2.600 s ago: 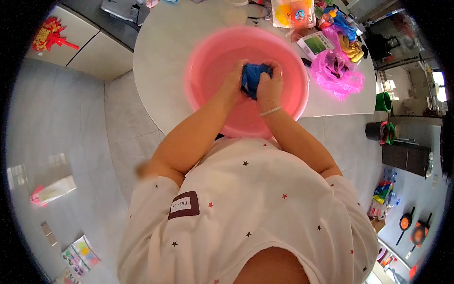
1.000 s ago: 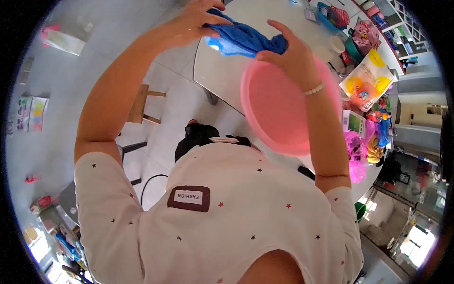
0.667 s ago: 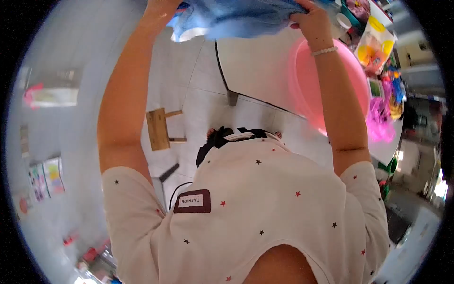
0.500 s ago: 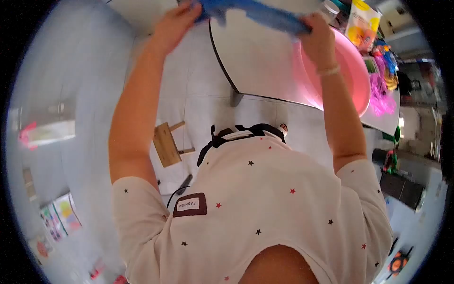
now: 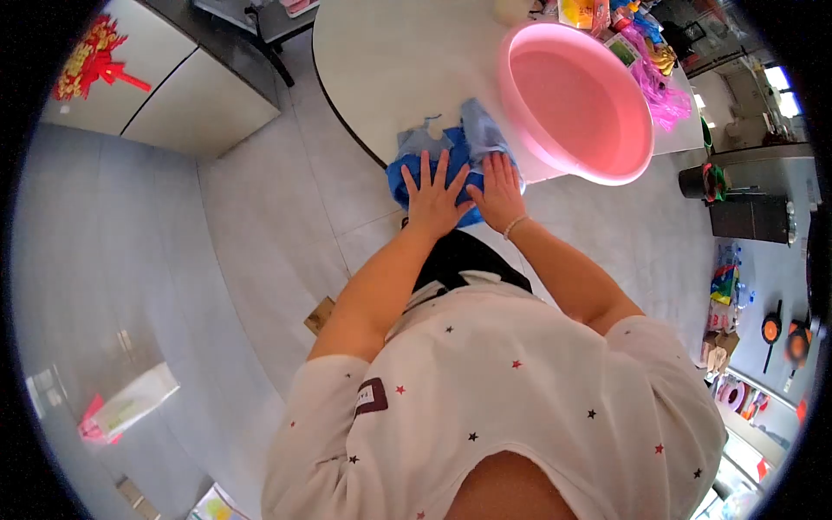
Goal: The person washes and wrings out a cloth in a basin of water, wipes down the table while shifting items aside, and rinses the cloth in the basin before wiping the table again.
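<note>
A crumpled blue cloth (image 5: pixel 458 143), dark blue in parts and paler in others, lies at the near edge of the white table (image 5: pixel 407 61), partly hanging over it. My left hand (image 5: pixel 433 199) rests on the cloth, palm down with fingers spread. Close beside it, my right hand (image 5: pixel 498 192), with a bracelet at the wrist, lies flat on the cloth, its fingers stretched out and nearly together. Just right of my hands stands a large pink basin (image 5: pixel 579 104), seemingly with water in it.
Behind the basin are a pink plastic bag (image 5: pixel 666 102) and colourful packets (image 5: pixel 582 12). A pale cabinet (image 5: pixel 204 104) stands at the left. A wooden stool (image 5: pixel 319 315) is partly hidden by my left arm.
The blue cloth, held up and stretched between both hands before, now lies on the table edge. My hands have come down and together, flat on it. The view has shifted.
</note>
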A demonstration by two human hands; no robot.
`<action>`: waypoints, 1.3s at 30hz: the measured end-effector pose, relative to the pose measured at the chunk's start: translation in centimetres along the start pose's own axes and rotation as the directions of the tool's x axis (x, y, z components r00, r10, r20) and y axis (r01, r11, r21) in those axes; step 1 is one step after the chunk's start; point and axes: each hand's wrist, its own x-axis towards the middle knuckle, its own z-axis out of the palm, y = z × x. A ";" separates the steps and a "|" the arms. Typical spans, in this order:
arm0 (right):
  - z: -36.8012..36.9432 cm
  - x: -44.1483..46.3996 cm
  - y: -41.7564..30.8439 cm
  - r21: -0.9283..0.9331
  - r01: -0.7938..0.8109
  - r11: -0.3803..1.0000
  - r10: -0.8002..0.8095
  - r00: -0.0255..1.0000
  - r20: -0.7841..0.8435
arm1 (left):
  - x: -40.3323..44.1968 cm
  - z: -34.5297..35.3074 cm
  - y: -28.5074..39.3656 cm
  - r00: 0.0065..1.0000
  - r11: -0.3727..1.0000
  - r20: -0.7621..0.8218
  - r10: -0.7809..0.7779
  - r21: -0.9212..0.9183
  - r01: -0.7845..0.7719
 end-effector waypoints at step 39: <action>5.1 50.4 -12.1 -0.134 -0.273 0.953 0.261 0.960 -0.100 | 35.8 -2.6 -39.1 0.900 0.896 0.158 0.405 0.125 -0.425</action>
